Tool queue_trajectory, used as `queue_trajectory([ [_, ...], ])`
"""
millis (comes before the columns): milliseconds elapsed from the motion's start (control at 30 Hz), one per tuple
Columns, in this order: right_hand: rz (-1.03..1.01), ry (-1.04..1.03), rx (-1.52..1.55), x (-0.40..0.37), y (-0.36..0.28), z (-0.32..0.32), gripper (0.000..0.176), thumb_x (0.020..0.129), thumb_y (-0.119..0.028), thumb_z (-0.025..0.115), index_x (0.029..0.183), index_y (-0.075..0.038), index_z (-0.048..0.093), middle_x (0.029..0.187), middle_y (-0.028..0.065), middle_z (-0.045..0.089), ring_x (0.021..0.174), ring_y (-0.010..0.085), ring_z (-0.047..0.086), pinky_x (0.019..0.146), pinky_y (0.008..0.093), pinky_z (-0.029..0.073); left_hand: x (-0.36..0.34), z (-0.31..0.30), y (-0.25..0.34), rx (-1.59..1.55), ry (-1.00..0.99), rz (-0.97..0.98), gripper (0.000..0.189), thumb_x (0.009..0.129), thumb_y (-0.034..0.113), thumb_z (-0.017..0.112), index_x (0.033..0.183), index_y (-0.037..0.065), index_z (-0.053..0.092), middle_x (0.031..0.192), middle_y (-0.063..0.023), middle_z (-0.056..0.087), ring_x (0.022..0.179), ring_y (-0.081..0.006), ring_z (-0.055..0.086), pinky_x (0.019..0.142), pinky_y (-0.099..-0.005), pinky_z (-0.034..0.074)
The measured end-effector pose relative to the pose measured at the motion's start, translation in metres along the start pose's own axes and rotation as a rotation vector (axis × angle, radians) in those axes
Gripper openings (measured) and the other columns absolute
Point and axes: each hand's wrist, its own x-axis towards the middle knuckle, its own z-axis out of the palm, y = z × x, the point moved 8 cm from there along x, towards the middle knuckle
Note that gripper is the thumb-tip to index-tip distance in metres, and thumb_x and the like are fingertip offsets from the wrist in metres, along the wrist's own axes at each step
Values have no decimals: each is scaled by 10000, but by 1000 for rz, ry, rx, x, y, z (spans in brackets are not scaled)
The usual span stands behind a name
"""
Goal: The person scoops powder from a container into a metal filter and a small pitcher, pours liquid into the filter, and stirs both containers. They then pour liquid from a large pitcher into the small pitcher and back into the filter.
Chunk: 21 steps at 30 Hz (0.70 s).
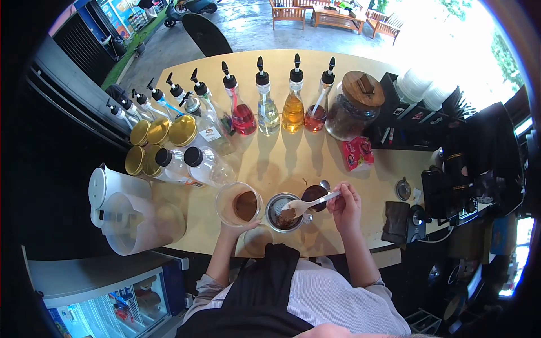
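Observation:
My left hand (241,228) is wrapped around a clear plastic tub (224,204), tilted so that the brown powder (245,206) inside shows. My right hand (345,209) pinches the handle of a white spoon (319,200). Its bowl carries a heap of brown powder (287,215) over the mouth of a metal cup (271,224). Just behind the spoon stands a small dark cup (313,194). A round translucent lid-like piece (258,241) lies at the table edge below the tub.
Pump bottles of syrup (293,110) line the back of the wooden table (270,163). Gold-lidded jars (182,130), clear bottles (209,166) and white pitchers (121,197) crowd the left. To the right are a wooden-lidded jar (352,112), a red packet (358,154) and a black machine (468,169).

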Motion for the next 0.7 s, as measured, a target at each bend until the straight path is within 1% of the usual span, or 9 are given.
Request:
queue_trajectory([
  [67, -8, 0, -2, 1, -1, 1, 228, 1025, -198, 447, 932, -16, 550, 648, 66, 568, 541, 134, 566, 468, 244, 438, 1, 0, 5, -25, 3, 40, 925, 559, 224, 911, 1328, 44, 431, 1271, -117, 525, 1183, -238, 522, 1016, -397, 427],
  [200, -3, -1, 14, 2, -1, 6, 228, 1025, -194, 446, 936, -12, 550, 657, 66, 568, 548, 128, 562, 470, 245, 435, 2, 1, 8, -45, -2, 34, 930, 555, 228, 910, 1331, 45, 430, 1276, -116, 523, 1186, -238, 519, 1021, -397, 423],
  [267, -36, 52, -56, 3, -4, 6, 203, 1017, -172, 446, 916, -21, 538, 626, 62, 562, 478, 122, 500, 449, 250, 411, 2, 1, 9, -31, -2, 36, 942, 552, 233, 910, 1337, 45, 425, 1273, -115, 525, 1182, -238, 522, 1015, -397, 428],
  [300, -35, 53, -57, 4, -5, 6, 203, 1017, -172, 446, 916, -21, 538, 626, 62, 562, 478, 122, 500, 449, 250, 411, 2, 1, 9, -32, -2, 35, 942, 552, 233, 910, 1337, 45, 425, 1273, -115, 525, 1182, -238, 522, 1015, -397, 428],
  [400, -24, 51, -8, 7, -4, 7, 205, 1020, -177, 445, 921, -23, 536, 633, 60, 566, 487, 117, 503, 455, 248, 410, 2, 1, 9, -1, -13, 41, 949, 551, 237, 910, 1342, 41, 421, 1270, -116, 528, 1177, -238, 526, 1008, -395, 433],
  [467, -54, -1, -52, 7, -5, 8, 225, 1026, -188, 443, 944, -8, 550, 665, 65, 563, 552, 121, 550, 486, 250, 433, 2, 1, 9, -14, -20, 20, 949, 558, 245, 912, 1342, 39, 420, 1265, -117, 532, 1168, -237, 531, 1001, -392, 437],
  [700, -100, -3, -28, 11, -5, 9, 231, 1027, -191, 445, 943, -4, 551, 662, 68, 552, 556, 133, 546, 489, 248, 427, 4, 1, 8, 48, -21, 85, 948, 574, 268, 918, 1342, 32, 416, 1260, -120, 537, 1159, -234, 535, 991, -391, 443],
])
